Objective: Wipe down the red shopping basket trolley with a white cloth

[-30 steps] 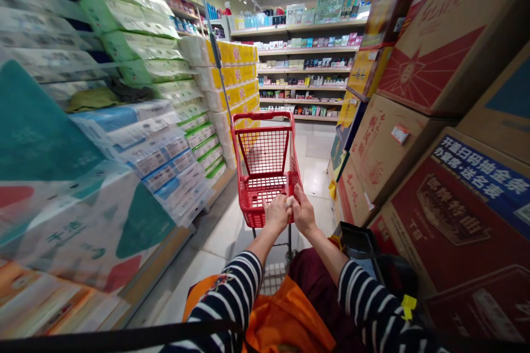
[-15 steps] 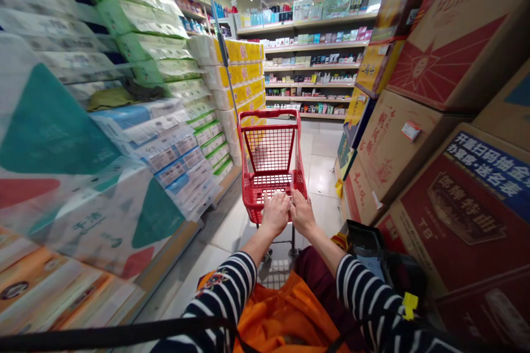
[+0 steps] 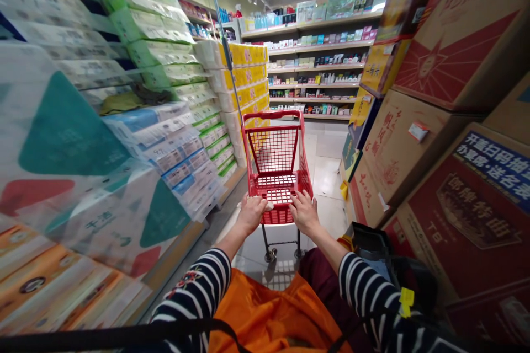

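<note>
A small red shopping cart (image 3: 276, 151) with an empty basket stands in front of me in a store aisle. My left hand (image 3: 251, 212) is closed around the near left end of the cart's handle. My right hand (image 3: 304, 212) rests on the handle's right side, fingers curled over it. Both sleeves are black and white striped, and an orange bag (image 3: 269, 314) hangs at my waist.
Stacked packs of tissue and paper rolls (image 3: 124, 121) line the left side. Large brown and red cardboard boxes (image 3: 447, 121) are piled on the right. Shelves of small bottles and boxes (image 3: 314, 71) close the far end. The tiled floor (image 3: 327, 176) runs ahead between them.
My hands, held together at the middle of the handle, have moved apart, the left one out to the left end. The cart sits a little further ahead.
</note>
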`<state>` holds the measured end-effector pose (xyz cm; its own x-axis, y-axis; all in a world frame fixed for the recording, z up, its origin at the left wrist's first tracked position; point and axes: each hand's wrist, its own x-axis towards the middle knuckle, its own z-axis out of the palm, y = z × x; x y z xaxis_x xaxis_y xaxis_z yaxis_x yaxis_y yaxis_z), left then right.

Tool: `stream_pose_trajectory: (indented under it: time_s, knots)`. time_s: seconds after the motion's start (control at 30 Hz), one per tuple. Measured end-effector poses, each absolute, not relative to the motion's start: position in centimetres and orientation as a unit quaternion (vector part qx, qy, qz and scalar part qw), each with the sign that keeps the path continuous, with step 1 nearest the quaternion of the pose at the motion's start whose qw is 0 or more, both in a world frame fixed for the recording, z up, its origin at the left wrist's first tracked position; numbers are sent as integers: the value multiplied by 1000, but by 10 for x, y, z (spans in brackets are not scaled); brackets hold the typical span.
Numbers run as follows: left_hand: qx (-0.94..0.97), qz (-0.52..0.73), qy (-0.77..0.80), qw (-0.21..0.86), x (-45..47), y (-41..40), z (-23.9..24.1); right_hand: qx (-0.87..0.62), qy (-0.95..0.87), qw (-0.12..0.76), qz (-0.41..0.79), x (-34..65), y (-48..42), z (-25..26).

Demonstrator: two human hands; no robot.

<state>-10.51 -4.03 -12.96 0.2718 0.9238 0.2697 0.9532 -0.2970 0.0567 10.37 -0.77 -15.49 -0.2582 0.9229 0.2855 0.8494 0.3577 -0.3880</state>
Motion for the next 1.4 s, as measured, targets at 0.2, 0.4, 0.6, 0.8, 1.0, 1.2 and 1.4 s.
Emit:
stream_pose_trajectory:
  time_s: [0.2, 0.4, 0.6, 0.8, 1.0, 1.2, 1.4]
  knots:
    - [-809, -124, -571, 67, -65, -41, -134, -556, -789, 244, 97, 139, 11, -162]
    - [-867, -132, -478, 51, -32, -42, -131, -550, -801, 230, 56, 195, 35, -159]
    - [-919, -119, -375, 31, -24, -30, -117, -633, -735, 241, 17, 175, 29, -136]
    - [-929, -113, -353, 29, -24, -23, -123, -548, -792, 266, 44, 145, -16, -146]
    - [-899, -115, -422, 33, -65, -8, -119, -534, -814, 222, 60, 168, -12, -143]
    - [-830, -129, -538, 65, -88, 7, -119, -603, -772, 195, 40, 148, -5, -135]
    - [-838, -119, -526, 80, -88, 7, -122, -548, -809, 211, 7, 114, -21, -144]
